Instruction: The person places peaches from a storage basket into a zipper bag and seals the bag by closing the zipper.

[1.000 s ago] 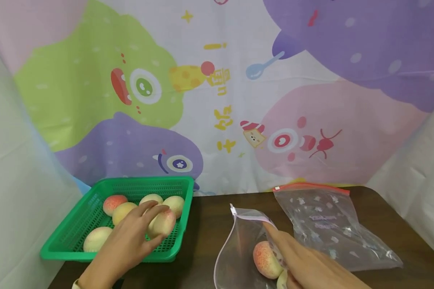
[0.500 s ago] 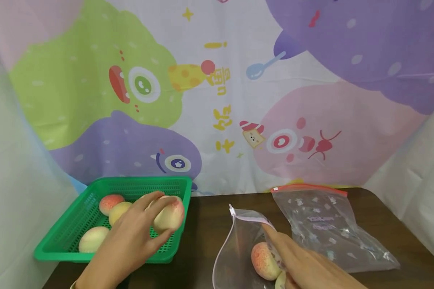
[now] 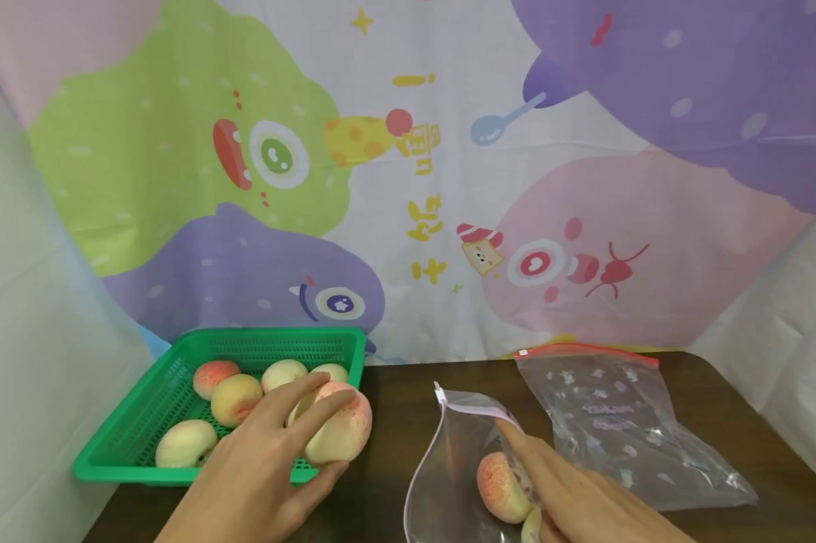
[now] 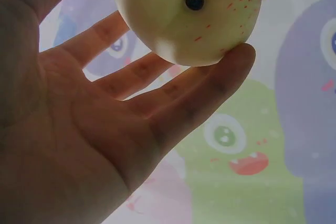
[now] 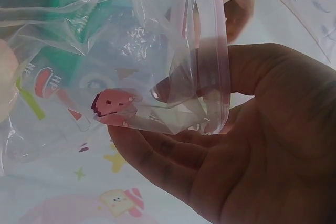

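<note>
Left hand (image 3: 262, 452): the grip was clamped on a peach (image 3: 347, 430), fingers across its upper side and thumb beneath. The peach was cream with a pink blush; the left wrist view showed a dark round spot and a crease on its surface. In the head view it overlapped the right rim of a green basket (image 3: 130, 473). Contact between peach and rim could not be determined.

Right hand (image 3: 578, 490): the grip was pinched together on the edge of a clear bag (image 3: 442, 483). The right wrist view showed the thumb through the plastic and the other fingers below, on the opposite side of the bag wall. The bag had a lilac closure strip, a white slider and a gaping mouth. Inside lay a red-and-cream fruit (image 3: 503, 489), with part of a paler item (image 3: 532, 526) just beside it.

Basket: it stood on the left part of the dark brown counter (image 3: 381, 460). Visible contents were a reddish fruit (image 3: 214, 378), a yellow fruit (image 3: 235, 400) and three cream fruits (image 3: 186, 443), one of them partly hidden behind the left hand.

Surroundings: a second bag (image 3: 628, 437) with a red strip lay flat to the right of the first. A cartoon-printed backdrop (image 3: 435, 324) hung behind the counter.
</note>
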Demonstrator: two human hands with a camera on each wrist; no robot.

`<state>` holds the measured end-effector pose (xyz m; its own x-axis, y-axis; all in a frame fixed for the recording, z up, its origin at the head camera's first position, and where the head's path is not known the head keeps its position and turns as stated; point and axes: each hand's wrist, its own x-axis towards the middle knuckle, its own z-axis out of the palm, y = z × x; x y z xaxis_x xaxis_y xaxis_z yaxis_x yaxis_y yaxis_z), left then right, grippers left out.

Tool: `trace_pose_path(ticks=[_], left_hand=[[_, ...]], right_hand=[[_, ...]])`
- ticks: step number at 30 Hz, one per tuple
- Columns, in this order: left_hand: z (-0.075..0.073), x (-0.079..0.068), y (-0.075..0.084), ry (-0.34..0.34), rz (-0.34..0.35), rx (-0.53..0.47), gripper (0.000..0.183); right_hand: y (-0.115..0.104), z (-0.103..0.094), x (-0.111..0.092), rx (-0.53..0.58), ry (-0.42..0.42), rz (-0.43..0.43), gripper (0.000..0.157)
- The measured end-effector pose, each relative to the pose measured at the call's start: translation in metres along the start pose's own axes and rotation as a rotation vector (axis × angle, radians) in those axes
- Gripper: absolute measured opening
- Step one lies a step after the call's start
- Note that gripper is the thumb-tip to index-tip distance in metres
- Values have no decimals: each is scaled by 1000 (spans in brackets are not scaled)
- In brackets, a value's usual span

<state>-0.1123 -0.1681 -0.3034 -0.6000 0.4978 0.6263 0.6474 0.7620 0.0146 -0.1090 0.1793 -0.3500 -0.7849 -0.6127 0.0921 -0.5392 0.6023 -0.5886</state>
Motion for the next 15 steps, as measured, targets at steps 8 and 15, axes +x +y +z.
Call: trace_pose_path(ticks=[8,15], left_hand=[[-3,-3,13,-26,21,13,73],[-1,-5,19,34,117,11,49]], right_hand=[[-7,0,-1,-65,58,-13,88],[-9,-2,-1,-8,9,-10,88]])
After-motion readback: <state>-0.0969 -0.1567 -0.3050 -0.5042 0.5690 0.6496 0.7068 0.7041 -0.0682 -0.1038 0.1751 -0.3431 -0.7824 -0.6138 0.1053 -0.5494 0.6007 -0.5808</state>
